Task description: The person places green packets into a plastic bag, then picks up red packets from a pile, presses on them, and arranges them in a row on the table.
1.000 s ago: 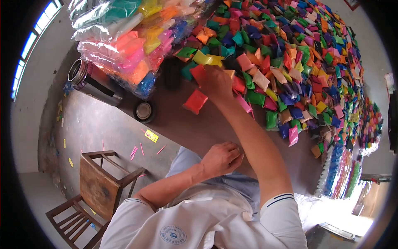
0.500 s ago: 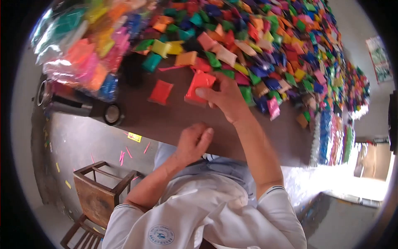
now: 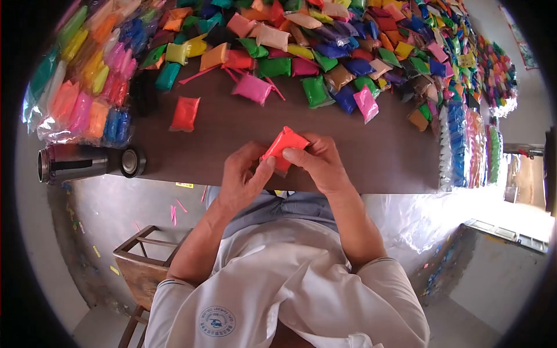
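A bright red packet [image 3: 285,146] is held between both hands above the table's front part. My left hand [image 3: 246,174] is closed on its lower left corner, thumb on top. My right hand [image 3: 322,162] pinches its right side, the thumb lying across the face. Another red packet [image 3: 185,113] lies flat on the brown table [image 3: 232,124], to the left. Beyond my hands a pink packet [image 3: 253,89] rests near thin pink strips.
A large pile of coloured packets [image 3: 348,35] covers the table's far side. Clear bags of packets [image 3: 87,87] lie at left, near a metal flask [image 3: 75,163] and a round lid [image 3: 132,161]. Filled bags [image 3: 467,145] stand at right. A wooden chair [image 3: 136,261] is below left.
My right hand has brought the red packet down towards me. My left hand has risen and taken hold of its other side. The camera view has shifted, and the pink packet now shows.
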`<state>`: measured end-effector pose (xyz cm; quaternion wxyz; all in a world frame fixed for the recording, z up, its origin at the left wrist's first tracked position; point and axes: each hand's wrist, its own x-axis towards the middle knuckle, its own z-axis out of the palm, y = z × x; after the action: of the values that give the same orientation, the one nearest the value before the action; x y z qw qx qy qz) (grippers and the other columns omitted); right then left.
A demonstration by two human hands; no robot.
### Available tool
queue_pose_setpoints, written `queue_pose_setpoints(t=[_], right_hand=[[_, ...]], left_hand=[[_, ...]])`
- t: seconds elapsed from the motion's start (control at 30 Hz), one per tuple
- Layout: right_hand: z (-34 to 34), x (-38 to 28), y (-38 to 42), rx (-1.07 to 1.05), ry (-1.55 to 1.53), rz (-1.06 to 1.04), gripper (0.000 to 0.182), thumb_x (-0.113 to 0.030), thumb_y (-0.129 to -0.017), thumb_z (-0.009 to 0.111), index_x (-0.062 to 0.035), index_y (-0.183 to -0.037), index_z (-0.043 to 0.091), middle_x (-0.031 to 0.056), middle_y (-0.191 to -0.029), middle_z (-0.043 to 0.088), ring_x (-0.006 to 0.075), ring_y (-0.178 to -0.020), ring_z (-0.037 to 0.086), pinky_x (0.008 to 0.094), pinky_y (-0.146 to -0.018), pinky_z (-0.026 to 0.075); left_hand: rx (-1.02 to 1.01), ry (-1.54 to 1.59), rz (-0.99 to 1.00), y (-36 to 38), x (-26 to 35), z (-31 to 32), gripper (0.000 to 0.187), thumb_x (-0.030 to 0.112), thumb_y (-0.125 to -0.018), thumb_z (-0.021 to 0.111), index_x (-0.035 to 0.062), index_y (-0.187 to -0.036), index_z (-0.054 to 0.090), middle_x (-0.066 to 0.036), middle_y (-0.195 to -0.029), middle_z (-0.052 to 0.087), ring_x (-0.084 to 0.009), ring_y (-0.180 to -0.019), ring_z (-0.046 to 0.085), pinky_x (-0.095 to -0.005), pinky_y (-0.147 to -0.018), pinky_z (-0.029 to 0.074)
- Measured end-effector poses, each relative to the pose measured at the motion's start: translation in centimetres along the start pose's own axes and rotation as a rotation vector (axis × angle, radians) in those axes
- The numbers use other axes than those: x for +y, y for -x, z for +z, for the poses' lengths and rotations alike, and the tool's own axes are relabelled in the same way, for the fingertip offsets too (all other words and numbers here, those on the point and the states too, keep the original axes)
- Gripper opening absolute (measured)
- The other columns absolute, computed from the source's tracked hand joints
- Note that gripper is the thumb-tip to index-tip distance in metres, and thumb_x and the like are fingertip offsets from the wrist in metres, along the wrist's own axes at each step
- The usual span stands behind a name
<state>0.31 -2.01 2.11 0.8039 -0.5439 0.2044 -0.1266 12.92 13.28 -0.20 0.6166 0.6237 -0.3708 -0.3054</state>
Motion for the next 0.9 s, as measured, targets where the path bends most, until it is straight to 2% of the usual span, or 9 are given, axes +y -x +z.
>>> queue_pose_setpoints(t=[0.27,0.4,0.57,0.67,0.9], right_hand=[[0.3,1.0,-0.3,-0.027,-0.018,-0.003,0.017,-0.011,-0.093,0.071,0.0013,-0.104,0.072,0.0017,-0.090,0.071,0.0065,-0.085,0.061,0.0242,-0.075,0.049],[1.3,0.1,-0.3,0.024,-0.025,-0.018,0.016,-0.012,-0.094,0.070,0.0010,-0.103,0.072,0.0011,-0.090,0.070,0.0056,-0.083,0.060,0.0236,-0.073,0.049],[1.4,0.8,-0.6,0.062,-0.071,-0.032,0.015,-0.012,-0.094,0.068,0.0006,-0.101,0.072,0.0004,-0.088,0.069,0.0042,-0.080,0.058,0.0216,-0.071,0.047],[1.2,1.5,-0.5,0.085,-0.072,-0.026,0.015,-0.012,-0.094,0.067,0.0008,-0.101,0.071,0.0005,-0.088,0.069,0.0044,-0.080,0.059,0.0217,-0.070,0.047],[1.9,1.0,-0.4,0.118,-0.092,-0.053,0.020,-0.015,-0.094,0.070,0.0015,-0.106,0.072,0.0013,-0.088,0.069,0.0052,-0.082,0.060,0.0218,-0.071,0.049]], left_hand=[[-0.028,-0.165,0.084,0.0,0.1,-0.3,0.025,0.022,-0.099,0.062,-0.0013,-0.093,0.067,-0.008,-0.074,0.055,-0.0154,-0.064,0.047,-0.0324,-0.054,0.036],[0.019,0.065,-0.023,0.4,-1.6,0.3,0.027,0.024,-0.100,0.061,-0.0006,-0.092,0.067,-0.009,-0.074,0.053,-0.0170,-0.064,0.046,-0.0317,-0.055,0.036],[-0.039,-0.068,-0.061,0.4,-0.5,-0.4,0.027,0.024,-0.100,0.062,-0.0012,-0.092,0.067,-0.009,-0.076,0.055,-0.0173,-0.066,0.046,-0.0318,-0.055,0.036],[-0.059,-0.133,0.058,-0.1,0.1,-0.3,0.027,0.024,-0.100,0.062,-0.0016,-0.092,0.067,-0.009,-0.076,0.055,-0.0175,-0.066,0.047,-0.0320,-0.055,0.037],[-0.051,-0.128,-0.001,0.0,-0.1,-0.4,0.027,0.023,-0.099,0.064,-0.0021,-0.090,0.067,-0.010,-0.074,0.056,-0.0189,-0.063,0.049,-0.0327,-0.054,0.039]])
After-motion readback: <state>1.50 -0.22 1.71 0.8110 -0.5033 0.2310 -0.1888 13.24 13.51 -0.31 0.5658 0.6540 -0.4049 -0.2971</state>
